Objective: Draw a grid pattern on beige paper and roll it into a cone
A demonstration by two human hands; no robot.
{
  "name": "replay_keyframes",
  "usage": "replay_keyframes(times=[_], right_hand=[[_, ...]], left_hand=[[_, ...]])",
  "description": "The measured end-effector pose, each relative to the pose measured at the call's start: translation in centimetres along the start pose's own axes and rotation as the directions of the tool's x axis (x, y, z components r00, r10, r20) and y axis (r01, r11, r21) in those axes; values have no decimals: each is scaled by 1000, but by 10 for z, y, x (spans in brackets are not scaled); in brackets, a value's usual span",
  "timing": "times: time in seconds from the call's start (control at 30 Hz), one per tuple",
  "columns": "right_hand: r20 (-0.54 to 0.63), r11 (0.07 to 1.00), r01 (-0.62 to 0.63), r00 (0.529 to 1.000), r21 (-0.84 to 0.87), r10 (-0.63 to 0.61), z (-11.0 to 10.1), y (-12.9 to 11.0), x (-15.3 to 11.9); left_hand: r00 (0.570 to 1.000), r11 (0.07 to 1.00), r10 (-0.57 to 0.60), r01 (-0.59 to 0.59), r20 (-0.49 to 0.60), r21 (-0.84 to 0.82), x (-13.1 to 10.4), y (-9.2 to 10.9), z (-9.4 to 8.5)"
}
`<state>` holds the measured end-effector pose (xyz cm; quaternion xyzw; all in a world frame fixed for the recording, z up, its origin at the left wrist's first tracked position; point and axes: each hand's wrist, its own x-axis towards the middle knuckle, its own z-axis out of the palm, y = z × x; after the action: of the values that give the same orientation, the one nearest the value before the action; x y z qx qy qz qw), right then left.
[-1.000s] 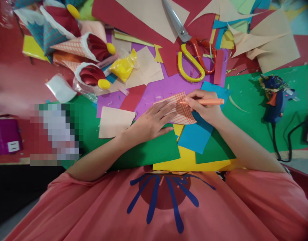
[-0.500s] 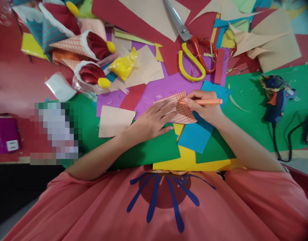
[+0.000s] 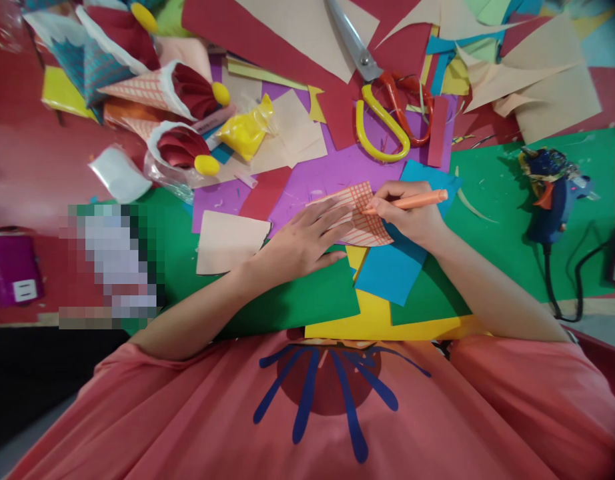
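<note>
My right hand (image 3: 402,210) grips an orange marker (image 3: 421,199), its tip on a beige paper piece (image 3: 372,227) with a curved right edge. Orange crossing lines cover much of that piece. Flat over its left part lies my left hand (image 3: 307,240), fingers spread, pressing it against the table. Blue paper (image 3: 392,270) sits partly beneath the piece and my right hand. To the left, near my left wrist, is a plain beige paper piece (image 3: 232,242). Purple sheet (image 3: 307,177) and green sheet (image 3: 287,293) spread under my hands.
Large scissors (image 3: 382,100) with yellow and red handles lie beyond my hands. Decorated paper cones (image 3: 147,90) and a yellow clay packet (image 3: 247,127) are at back left. A blue glue gun (image 3: 557,200) with a cord rests at right. Beige scraps (image 3: 552,87) fill the back right.
The marker tip has shifted slightly right and down on the paper, and its back end has risen a little. My left hand stays in place.
</note>
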<state>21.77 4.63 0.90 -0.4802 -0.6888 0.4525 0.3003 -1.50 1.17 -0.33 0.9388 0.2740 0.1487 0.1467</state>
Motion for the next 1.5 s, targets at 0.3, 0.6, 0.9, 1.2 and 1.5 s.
replay_keyframes(times=[0.3,0.6,0.9,1.2,1.5], right_hand=[[24,992,-6,1000,125,3,1,-2,0],[-26,994,-1,1000,110,3,1,-1,-4],[-19,999,-45,999,-3,44,6,-7,0],[-22,999,-6,1000,-48,5,9,-4,1],[33,999,-13,999,-37,15,7,-6,0]], left_hand=[[1000,1000,-12,11,17,20,-1,0,0],[999,998,-53,53,5,30,1,1,-2],[999,998,-47,47,9,-29,2,1,-3],[997,996,-75,76,24,-52,2,1,-1],[1000,999,-29,29,-10,-19,2,1,-1]])
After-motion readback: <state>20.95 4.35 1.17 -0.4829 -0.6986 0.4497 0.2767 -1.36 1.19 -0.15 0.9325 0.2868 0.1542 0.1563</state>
